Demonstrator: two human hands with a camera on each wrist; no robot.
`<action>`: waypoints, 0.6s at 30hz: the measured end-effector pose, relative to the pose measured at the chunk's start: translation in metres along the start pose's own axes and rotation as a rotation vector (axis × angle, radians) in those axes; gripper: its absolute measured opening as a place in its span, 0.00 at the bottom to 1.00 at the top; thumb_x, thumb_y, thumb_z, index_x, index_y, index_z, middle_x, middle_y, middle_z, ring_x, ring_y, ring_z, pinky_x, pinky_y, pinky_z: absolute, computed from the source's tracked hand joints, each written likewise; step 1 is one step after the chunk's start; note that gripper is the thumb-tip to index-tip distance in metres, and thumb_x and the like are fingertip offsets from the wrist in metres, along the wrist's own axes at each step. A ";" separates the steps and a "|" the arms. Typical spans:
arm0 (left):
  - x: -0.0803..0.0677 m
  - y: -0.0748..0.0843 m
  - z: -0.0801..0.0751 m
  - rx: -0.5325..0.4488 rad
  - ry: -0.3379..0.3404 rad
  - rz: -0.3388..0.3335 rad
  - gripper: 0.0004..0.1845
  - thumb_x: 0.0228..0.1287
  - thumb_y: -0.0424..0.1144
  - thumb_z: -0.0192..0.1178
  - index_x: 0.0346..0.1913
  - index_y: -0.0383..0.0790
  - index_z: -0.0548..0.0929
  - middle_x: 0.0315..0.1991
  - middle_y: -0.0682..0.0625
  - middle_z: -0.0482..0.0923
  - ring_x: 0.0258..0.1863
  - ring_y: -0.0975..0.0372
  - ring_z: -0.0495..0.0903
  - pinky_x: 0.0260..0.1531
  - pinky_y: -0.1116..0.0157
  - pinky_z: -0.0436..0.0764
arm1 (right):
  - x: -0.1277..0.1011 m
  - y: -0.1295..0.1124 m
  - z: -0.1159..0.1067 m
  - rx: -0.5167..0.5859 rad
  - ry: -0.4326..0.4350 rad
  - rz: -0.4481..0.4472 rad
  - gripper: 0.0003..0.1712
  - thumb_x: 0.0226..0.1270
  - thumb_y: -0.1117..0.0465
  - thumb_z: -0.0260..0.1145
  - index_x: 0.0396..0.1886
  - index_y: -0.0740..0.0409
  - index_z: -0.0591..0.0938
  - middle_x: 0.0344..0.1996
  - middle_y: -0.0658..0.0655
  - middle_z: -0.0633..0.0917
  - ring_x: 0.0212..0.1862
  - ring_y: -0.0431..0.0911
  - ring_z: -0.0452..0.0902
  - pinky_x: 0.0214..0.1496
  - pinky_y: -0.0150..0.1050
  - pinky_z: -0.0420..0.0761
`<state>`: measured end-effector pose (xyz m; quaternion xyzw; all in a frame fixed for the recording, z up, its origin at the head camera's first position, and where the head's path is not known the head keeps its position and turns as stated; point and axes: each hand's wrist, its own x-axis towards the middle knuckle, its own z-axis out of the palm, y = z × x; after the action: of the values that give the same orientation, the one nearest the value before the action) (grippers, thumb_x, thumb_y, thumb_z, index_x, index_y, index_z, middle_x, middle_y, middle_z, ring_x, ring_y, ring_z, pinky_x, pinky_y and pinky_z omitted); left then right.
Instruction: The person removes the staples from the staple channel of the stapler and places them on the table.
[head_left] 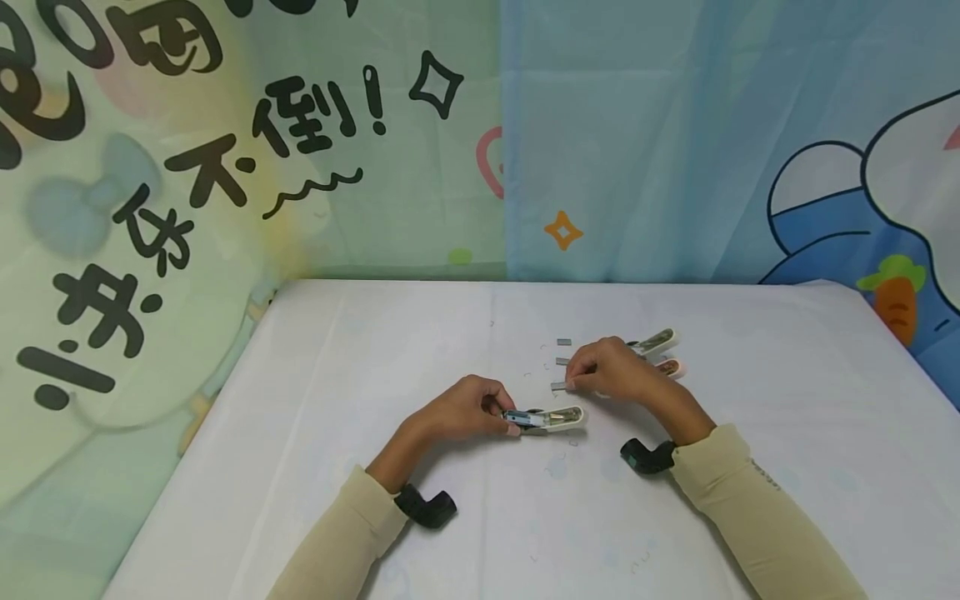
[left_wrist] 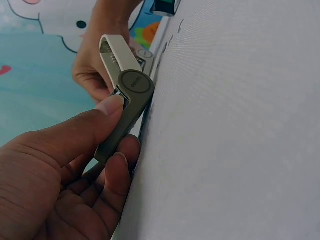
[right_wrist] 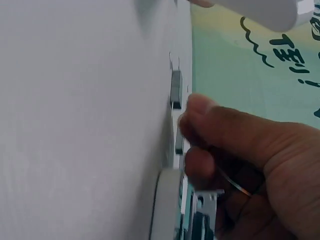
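Observation:
My left hand [head_left: 513, 422] grips a white stapler [head_left: 553, 418] lying open on the white table [head_left: 337, 375]. In the left wrist view the thumb [left_wrist: 107, 112] presses on the stapler [left_wrist: 125, 100] near its round hinge. My right hand [head_left: 572, 383] is just behind it and pinches a short strip of staples [head_left: 558, 386] at the table surface. In the right wrist view the thumb and a finger [right_wrist: 200, 165] close on that strip [right_wrist: 179, 142], with the open stapler [right_wrist: 172, 210] right below.
Two more staple strips [head_left: 564, 342] [head_left: 562, 361] lie beyond the right hand. Two other white staplers [head_left: 657, 340] [head_left: 670, 367] rest behind it. Loose single staples are scattered on the cloth. A printed curtain hangs behind the table's far edge.

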<state>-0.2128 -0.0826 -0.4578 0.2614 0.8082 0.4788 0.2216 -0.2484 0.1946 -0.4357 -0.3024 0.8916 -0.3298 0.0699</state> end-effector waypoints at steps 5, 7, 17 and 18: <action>-0.002 0.000 0.000 0.015 0.012 -0.006 0.09 0.54 0.35 0.73 0.36 0.41 0.84 0.26 0.53 0.79 0.25 0.66 0.72 0.28 0.69 0.72 | -0.003 -0.009 -0.008 0.046 -0.020 -0.002 0.03 0.63 0.66 0.70 0.33 0.56 0.89 0.34 0.50 0.86 0.33 0.45 0.78 0.35 0.39 0.76; -0.002 0.001 0.001 0.026 0.023 -0.010 0.09 0.54 0.36 0.73 0.35 0.41 0.84 0.25 0.53 0.79 0.24 0.66 0.72 0.27 0.69 0.72 | -0.005 -0.016 -0.013 0.109 -0.113 -0.009 0.07 0.65 0.62 0.69 0.39 0.58 0.88 0.35 0.50 0.86 0.31 0.45 0.75 0.32 0.37 0.74; -0.001 0.010 0.006 0.063 0.058 -0.023 0.10 0.53 0.37 0.74 0.34 0.38 0.83 0.23 0.53 0.79 0.22 0.66 0.71 0.24 0.70 0.71 | -0.015 -0.031 -0.024 0.181 -0.409 -0.030 0.15 0.61 0.65 0.70 0.49 0.62 0.85 0.39 0.53 0.85 0.33 0.44 0.81 0.36 0.37 0.78; -0.001 0.010 0.007 0.076 0.057 -0.021 0.10 0.53 0.37 0.74 0.34 0.38 0.83 0.24 0.53 0.79 0.22 0.66 0.72 0.24 0.70 0.72 | -0.016 -0.032 -0.025 0.163 -0.415 -0.029 0.15 0.61 0.66 0.70 0.49 0.61 0.85 0.39 0.53 0.85 0.34 0.43 0.81 0.36 0.37 0.78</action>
<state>-0.2058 -0.0743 -0.4522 0.2473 0.8346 0.4527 0.1934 -0.2278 0.1982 -0.3974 -0.3701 0.8239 -0.3326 0.2712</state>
